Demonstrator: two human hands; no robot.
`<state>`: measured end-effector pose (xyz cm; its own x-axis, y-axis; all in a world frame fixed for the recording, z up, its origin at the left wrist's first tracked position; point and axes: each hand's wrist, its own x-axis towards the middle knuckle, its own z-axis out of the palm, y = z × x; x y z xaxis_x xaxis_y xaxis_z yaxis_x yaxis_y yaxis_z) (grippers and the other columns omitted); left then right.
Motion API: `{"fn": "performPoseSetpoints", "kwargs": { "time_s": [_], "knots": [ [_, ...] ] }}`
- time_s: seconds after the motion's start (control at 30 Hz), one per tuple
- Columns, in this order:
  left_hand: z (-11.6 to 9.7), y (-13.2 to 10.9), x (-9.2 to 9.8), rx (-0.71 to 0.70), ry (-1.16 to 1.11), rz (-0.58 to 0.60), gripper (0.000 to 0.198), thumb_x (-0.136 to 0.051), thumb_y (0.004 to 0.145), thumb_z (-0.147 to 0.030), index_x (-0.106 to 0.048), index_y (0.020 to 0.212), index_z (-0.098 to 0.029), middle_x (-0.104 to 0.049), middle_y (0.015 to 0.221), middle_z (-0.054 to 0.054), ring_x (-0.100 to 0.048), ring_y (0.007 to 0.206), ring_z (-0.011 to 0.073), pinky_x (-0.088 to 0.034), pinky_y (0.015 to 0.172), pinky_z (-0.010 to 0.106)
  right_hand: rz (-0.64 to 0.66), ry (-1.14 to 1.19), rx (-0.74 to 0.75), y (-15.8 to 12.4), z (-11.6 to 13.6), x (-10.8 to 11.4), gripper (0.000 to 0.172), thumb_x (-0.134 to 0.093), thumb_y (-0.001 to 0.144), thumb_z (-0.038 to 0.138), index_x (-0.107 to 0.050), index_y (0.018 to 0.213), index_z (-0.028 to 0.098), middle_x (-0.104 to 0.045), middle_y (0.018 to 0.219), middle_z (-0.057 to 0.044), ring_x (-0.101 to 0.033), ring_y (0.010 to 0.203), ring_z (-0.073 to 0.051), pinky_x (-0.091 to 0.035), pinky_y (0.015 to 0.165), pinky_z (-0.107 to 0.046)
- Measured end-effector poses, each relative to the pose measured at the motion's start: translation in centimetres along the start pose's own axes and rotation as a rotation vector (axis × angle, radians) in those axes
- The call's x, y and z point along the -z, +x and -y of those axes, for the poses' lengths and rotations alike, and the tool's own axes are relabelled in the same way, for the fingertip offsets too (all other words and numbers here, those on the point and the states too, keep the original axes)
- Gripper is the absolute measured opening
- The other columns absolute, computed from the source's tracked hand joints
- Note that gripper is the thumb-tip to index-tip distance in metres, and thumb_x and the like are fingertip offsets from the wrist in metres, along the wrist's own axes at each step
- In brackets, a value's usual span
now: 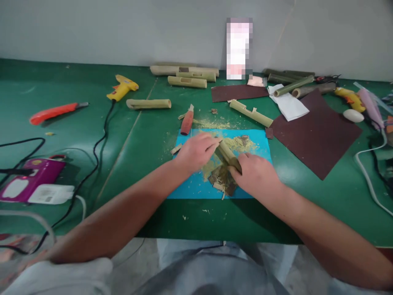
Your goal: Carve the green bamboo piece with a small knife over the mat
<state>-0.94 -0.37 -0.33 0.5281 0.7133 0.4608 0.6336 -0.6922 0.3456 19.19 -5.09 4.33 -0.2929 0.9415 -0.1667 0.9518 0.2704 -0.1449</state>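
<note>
A pale green bamboo tube slants over a blue mat, its near end gripped in my right hand. At the tube's far end my left hand is closed, fingertips pinched together against the bamboo; what lies between them is too hidden to name. Beneath the tube, brown sandpaper scraps and yellowish dust are spread over the blue mat. A red-handled short knife rests at the mat's upper left edge.
Other bamboo tubes lie beyond the mat, with a notched one behind it. Brown sandpaper sheets and white paper are at right. Leftward are a yellow glue gun, red cutter, purple power strip and cables.
</note>
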Motion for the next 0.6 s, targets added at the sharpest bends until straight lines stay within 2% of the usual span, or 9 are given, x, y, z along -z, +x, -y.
{"fn": "performPoseSetpoints", "kwargs": {
  "time_s": [0.13,0.23,0.27,0.37,0.5,0.53,0.6],
  "knots": [
    [-0.12,-0.09,-0.01,-0.058,-0.007,0.12,0.039,-0.038,0.109,-0.034,-0.073,0.12,-0.019,-0.072,0.092,0.007,-0.068,0.083,0.018,-0.056,0.071,0.03,0.012,0.001,0.01,0.01,0.0,-0.07,0.024,-0.052,0.099,0.034,-0.067,0.1,0.016,-0.073,0.094,-0.012,-0.068,0.085,-0.024,-0.037,0.062,-0.032],
    [-0.3,-0.11,-0.03,0.003,0.03,0.023,0.035,-0.043,0.108,-0.033,-0.074,0.116,-0.017,-0.072,0.092,0.007,-0.068,0.086,0.0187,-0.056,0.076,0.031,-0.001,0.0,0.0,0.01,-0.01,-0.12,0.026,-0.051,0.1,0.036,-0.067,0.1,0.016,-0.073,0.093,-0.012,-0.067,0.084,-0.023,-0.036,0.062,-0.032],
    [-0.38,-0.09,-0.05,-0.013,0.037,0.019,0.036,-0.042,0.108,-0.033,-0.073,0.115,-0.015,-0.071,0.089,0.008,-0.067,0.083,0.0187,-0.055,0.073,0.03,-0.003,0.0,0.003,0.0,-0.02,-0.13,0.025,-0.051,0.1,0.035,-0.067,0.1,0.016,-0.072,0.093,-0.012,-0.067,0.083,-0.023,-0.036,0.062,-0.032],
    [-0.52,0.01,-0.1,-0.048,-0.028,0.177,0.041,-0.036,0.11,-0.033,-0.074,0.113,-0.017,-0.069,0.084,0.005,-0.066,0.075,0.0162,-0.052,0.066,0.028,0.002,-0.002,0.018,0.0,-0.05,-0.15,0.024,-0.051,0.1,0.034,-0.067,0.098,0.016,-0.072,0.093,-0.012,-0.066,0.082,-0.022,-0.036,0.062,-0.032],
    [-0.41,0.16,0.0,0.018,0.014,0.023,0.038,-0.041,0.108,-0.033,-0.074,0.111,-0.016,-0.069,0.088,0.007,-0.065,0.082,0.0182,-0.053,0.074,0.03,-0.008,-0.014,0.005,0.0,-0.02,-0.11,0.025,-0.051,0.1,0.035,-0.067,0.098,0.016,-0.072,0.092,-0.012,-0.066,0.082,-0.022,-0.035,0.062,-0.032],
    [-0.46,0.13,0.04,-0.009,0.011,0.059,0.04,-0.038,0.109,-0.033,-0.074,0.109,-0.015,-0.068,0.084,0.006,-0.064,0.078,0.0179,-0.052,0.07,0.03,-0.006,-0.015,0.008,0.0,0.0,-0.11,0.025,-0.051,0.1,0.034,-0.067,0.098,0.016,-0.072,0.093,-0.012,-0.066,0.082,-0.022,-0.035,0.062,-0.032],
    [-0.65,0.02,0.1,-0.032,-0.019,0.204,0.042,-0.035,0.11,-0.034,-0.074,0.109,-0.018,-0.066,0.08,0.004,-0.062,0.071,0.0162,-0.05,0.065,0.029,0.008,-0.013,0.015,0.01,0.03,-0.1,0.023,-0.052,0.099,0.033,-0.067,0.098,0.016,-0.072,0.094,-0.012,-0.066,0.084,-0.023,-0.035,0.062,-0.032]
  ]
}}
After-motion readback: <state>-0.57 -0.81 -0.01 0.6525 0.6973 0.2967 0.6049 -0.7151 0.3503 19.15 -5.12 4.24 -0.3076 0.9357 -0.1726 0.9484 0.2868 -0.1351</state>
